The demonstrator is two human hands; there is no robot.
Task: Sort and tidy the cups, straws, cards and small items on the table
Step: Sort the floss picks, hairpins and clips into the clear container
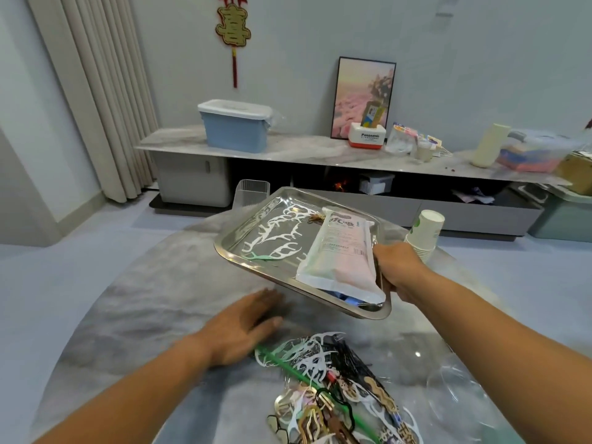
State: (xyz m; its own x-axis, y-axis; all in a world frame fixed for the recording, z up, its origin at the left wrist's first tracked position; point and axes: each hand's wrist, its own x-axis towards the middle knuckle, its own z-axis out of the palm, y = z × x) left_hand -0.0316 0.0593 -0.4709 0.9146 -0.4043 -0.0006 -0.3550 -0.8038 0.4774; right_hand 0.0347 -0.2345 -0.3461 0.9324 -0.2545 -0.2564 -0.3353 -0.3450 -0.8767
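Marble table (134, 302), sorting partly done: right hand (398, 272) grips tray (234, 248) holding packet (341, 251); left hand (243, 325) flat, fingers straight; pile (333, 389) at near edge unsorted.

A single wide-angle camera on the person's head looks forward and down, close over the surface (134, 302), toward the far wall.

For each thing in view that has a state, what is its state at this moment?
Steel tray: lifted off the table, tilted, held at its right edge.
Right hand: grips the tray.
Left hand: open, flat above the table.
Packet: lying in the tray.
Paper cups: stacked, leaning.
Blue box: lid on.
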